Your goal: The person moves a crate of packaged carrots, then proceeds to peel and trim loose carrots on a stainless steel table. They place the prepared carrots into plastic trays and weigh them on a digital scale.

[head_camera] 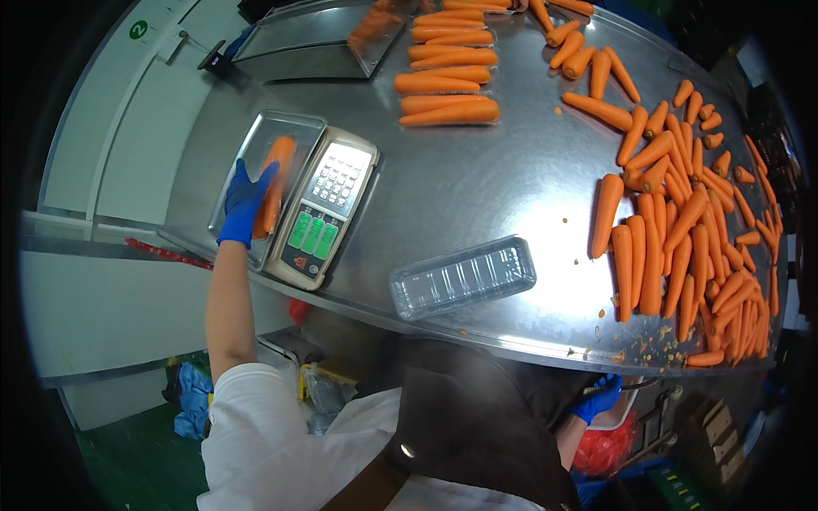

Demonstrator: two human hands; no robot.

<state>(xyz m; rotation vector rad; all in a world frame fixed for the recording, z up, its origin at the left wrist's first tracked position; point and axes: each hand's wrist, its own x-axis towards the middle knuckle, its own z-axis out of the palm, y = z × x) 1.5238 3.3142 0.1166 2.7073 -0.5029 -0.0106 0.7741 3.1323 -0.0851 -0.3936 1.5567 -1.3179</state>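
My left hand (246, 198), in a blue glove, rests with spread fingers over a clear tray of carrots (279, 169) on the metal pan (308, 124) of a digital scale (335, 182). Whether the fingers grip the tray cannot be told. Green displays glow on the scale's near end. My right hand (601, 397), also gloved in blue, is curled around a dark, thin thing below the table's front edge; what it is remains unclear. Before me a clear plastic tray (463, 278) lies without carrots in it. Farther back, several packs of carrots (449, 110) lie in a column.
Loose carrots (650, 255) are heaped along the right side of the steel table (473, 185), with scraps near its front edge. A steel apparatus (313, 61) stands at the back left. Below the table at right are a red plastic bag (604, 450) and a metal frame.
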